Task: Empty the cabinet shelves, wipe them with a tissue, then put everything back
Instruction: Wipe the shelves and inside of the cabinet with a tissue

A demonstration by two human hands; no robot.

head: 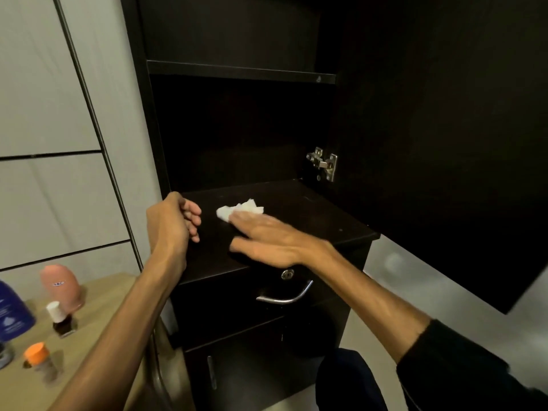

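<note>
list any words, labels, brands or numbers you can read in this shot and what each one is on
Nothing here can be read for certain.
Pink container on the wooden table: small red and blue label, too blurred to read.
Dark blue bottle at the left edge: pale print and symbols, too blurred to read.
White-capped bottle and orange-capped jar: no legible text.
Tissue, cabinet shelf, hinge, drawer lock: no text seen.

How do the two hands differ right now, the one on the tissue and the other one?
The right hand lies flat, fingers straight, pressing the white tissue onto the lower shelf; the left hand has loosely curled fingers and holds nothing. The right hand reaches over the shelf's middle, while the left hand sits at the shelf's left front edge. The right hand looks motion-blurred; the left hand is sharper. Both are bare and inside the open cabinet.
</note>
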